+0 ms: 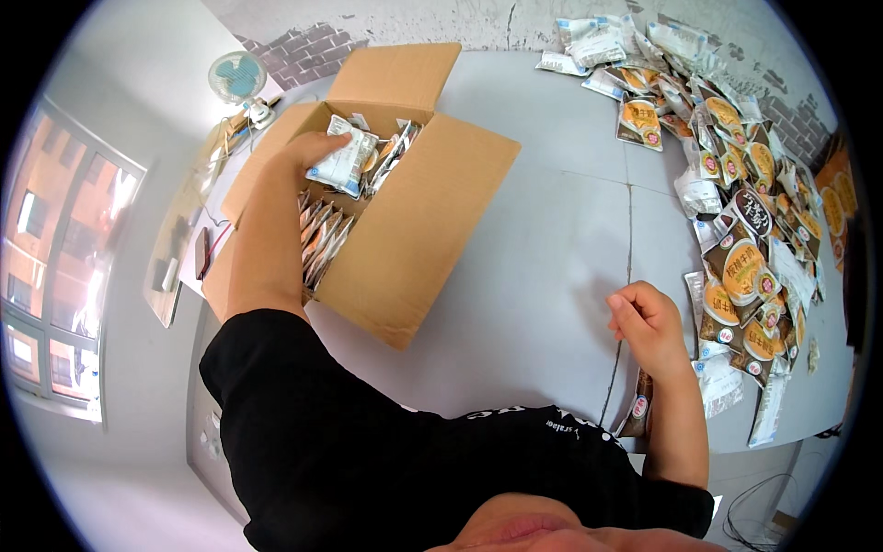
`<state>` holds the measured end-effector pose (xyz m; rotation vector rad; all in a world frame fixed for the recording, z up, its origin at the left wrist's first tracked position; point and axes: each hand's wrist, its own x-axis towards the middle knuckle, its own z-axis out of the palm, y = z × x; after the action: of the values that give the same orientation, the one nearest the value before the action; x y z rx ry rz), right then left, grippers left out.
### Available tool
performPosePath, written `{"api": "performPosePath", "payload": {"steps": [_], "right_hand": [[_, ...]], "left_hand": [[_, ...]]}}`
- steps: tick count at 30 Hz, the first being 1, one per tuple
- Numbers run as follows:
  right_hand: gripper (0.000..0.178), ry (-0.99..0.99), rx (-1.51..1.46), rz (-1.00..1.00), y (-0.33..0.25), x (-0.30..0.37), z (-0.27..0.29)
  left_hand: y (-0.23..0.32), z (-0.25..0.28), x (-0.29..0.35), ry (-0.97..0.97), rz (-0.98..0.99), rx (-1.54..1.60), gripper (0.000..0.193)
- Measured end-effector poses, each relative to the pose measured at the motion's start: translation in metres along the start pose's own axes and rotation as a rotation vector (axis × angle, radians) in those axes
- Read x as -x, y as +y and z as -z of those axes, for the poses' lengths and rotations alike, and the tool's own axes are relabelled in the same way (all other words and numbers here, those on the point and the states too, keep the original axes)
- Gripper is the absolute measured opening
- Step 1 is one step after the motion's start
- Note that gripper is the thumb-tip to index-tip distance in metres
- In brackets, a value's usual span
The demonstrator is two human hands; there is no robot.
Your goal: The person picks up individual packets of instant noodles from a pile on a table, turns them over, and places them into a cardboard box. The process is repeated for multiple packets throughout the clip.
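Observation:
My left hand (317,150) reaches into the open cardboard box (428,221) and grips a white-sided pouch packet (348,167), thumb on top and the other fingers hidden. Beneath and beside it, more packets stand on edge in rows (322,237) inside the box. Over the grey table (533,230), my right hand (651,324) is closed, its fingers curled in and the thumb against them, with nothing seen in it. A brown packet (636,405) lies by my right forearm, partly covered.
A large heap of brown, orange and white packets (740,271) spreads along the table's right side and far right corner. At the far left stand a small fan (237,78) and a dark phone-like object (202,253). The box's flaps spread outward. A window (64,239) is at left.

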<state>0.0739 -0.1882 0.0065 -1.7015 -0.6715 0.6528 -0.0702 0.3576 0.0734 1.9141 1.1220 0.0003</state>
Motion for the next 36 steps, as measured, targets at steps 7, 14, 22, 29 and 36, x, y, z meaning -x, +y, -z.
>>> {"api": "performPosePath", "payload": {"steps": [7, 14, 22, 29, 36], "right_hand": [[0.022, 0.003, -0.004, -0.027, -0.001, 0.000, 0.001], [0.021, -0.009, 0.016, -0.011, -0.001, 0.001, 0.001], [0.020, -0.029, 0.003, -0.011, 0.000, 0.001, 0.000], [0.020, -0.030, 0.009, 0.014, -0.001, 0.002, 0.001], [0.021, -0.040, 0.018, 0.025, 0.003, 0.001, 0.003]], "left_hand": [[0.004, 0.015, 0.008, 0.046, 0.055, -0.093, 0.043], [-0.001, 0.000, -0.001, -0.109, 0.028, 0.066, 0.047], [-0.016, -0.019, -0.022, -0.023, -0.083, -0.181, 0.057], [-0.005, -0.014, -0.034, 0.299, -0.153, -0.393, 0.049], [0.067, -0.067, 0.031, 0.211, -0.378, -0.943, 0.050]]}}
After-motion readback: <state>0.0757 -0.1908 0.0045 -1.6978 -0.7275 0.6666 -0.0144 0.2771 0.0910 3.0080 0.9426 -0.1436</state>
